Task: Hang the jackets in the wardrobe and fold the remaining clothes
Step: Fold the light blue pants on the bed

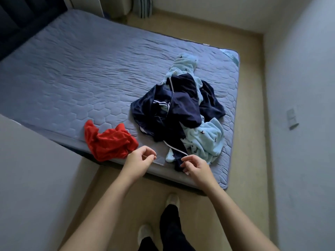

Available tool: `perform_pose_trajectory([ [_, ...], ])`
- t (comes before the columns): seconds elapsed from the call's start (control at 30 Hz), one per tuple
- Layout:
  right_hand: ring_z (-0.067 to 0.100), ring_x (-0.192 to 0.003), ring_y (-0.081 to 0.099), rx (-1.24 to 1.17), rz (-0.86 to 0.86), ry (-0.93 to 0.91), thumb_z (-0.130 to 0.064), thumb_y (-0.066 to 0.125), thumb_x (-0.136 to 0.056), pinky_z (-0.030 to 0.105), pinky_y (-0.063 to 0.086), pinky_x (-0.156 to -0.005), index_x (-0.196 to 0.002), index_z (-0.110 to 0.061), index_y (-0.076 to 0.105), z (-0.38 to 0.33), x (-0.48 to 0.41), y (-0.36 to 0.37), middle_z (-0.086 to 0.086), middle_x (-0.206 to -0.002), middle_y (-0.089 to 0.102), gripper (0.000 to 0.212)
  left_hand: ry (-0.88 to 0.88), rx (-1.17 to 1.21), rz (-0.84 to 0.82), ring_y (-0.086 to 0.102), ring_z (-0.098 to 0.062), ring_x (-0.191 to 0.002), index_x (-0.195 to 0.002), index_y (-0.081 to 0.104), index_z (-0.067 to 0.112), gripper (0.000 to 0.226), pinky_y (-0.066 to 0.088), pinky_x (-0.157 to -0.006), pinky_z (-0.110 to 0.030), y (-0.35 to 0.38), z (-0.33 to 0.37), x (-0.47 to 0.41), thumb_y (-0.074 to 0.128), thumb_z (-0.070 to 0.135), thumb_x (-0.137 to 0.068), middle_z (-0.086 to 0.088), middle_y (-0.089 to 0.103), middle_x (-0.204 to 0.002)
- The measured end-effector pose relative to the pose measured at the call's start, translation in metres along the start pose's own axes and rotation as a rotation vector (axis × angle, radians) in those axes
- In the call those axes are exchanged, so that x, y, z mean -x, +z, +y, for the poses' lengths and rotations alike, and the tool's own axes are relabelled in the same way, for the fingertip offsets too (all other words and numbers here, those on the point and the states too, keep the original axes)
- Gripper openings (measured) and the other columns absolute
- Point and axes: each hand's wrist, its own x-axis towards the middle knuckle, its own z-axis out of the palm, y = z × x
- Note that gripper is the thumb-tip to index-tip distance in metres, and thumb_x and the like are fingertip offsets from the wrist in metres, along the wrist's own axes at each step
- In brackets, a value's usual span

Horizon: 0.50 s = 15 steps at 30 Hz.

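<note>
No legible text, label, brand or number anywhere.

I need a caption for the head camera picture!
Left hand and right hand near a clothes pile on the mattress.

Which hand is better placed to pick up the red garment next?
The left hand. It is just beside the red garment and holds nothing. The right hand is farther off, at the end of the dark clothes, and would have to cross over.
</note>
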Motion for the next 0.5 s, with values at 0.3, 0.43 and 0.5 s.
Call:
perform_pose_trajectory([
  [0.3, 0.018, -0.098, 0.061, 0.453, -0.211, 0.093, -0.016, 0.052, -0.09, 0.031, 0.049, -0.087, -0.111, -0.021, 0.06, -0.004, -0.208, 0.043, 0.001, -0.109, 0.063, 0.023, -0.289, -0.173, -0.006, 0.061, -0.02, -0.094, -0.092, 0.062, 0.017, 0.012, 0.04, -0.076, -0.023, 0.007, -0.074, -0.178, 0.064, 0.013, -0.081, 0.0, 0.065, -0.093],
  [0.43, 0.025, -0.115, 0.05, 0.723, -0.301, 0.097, -0.022, 0.054, -0.09, 0.039, 0.047, -0.093, -0.135, -0.02, 0.043, 0.012, -0.289, 0.083, 0.005, -0.133, 0.044, 0.046, -0.43, -0.438, -0.008, 0.044, -0.032, -0.122, -0.122, 0.05, 0.018, 0.051, 0.042, -0.099, -0.041, -0.009, -0.141, -0.256, 0.07, 0.026, -0.075, -0.012, 0.047, -0.129],
  [0.5, 0.028, -0.128, 0.038, 0.867, -0.271, 0.101, -0.025, 0.059, -0.087, 0.045, 0.043, -0.096, -0.141, -0.027, 0.033, 0.027, -0.329, 0.103, 0.005, -0.144, 0.033, 0.06, -0.55, -0.593, -0.031, 0.022, -0.034, -0.138, -0.139, 0.034, 0.03, 0.079, 0.036, -0.104, -0.057, -0.018, -0.181, -0.288, 0.076, 0.037, -0.072, -0.009, 0.025, -0.148],
])
